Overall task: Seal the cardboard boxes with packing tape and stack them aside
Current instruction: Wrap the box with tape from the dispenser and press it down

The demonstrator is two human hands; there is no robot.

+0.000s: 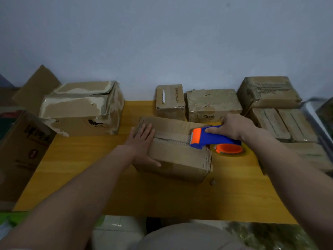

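Note:
A brown cardboard box (178, 156) lies in the middle of the yellow wooden table (90, 186), its top flaps closed along a centre seam. My left hand (144, 141) lies flat with fingers spread on the box's left end, the thumb down its front side. My right hand (232, 129) grips the blue handle of an orange and blue tape dispenser (212, 139). The dispenser's orange head rests on the seam near the box's right end. Its tape roll hangs past the right edge.
A large worn box (82, 109) stands at the back left. An open carton (19, 150) stands off the table's left edge. Two small boxes (170, 101) (213, 104) sit against the wall. Stacked boxes (270, 94) and flat packs (282, 123) fill the right.

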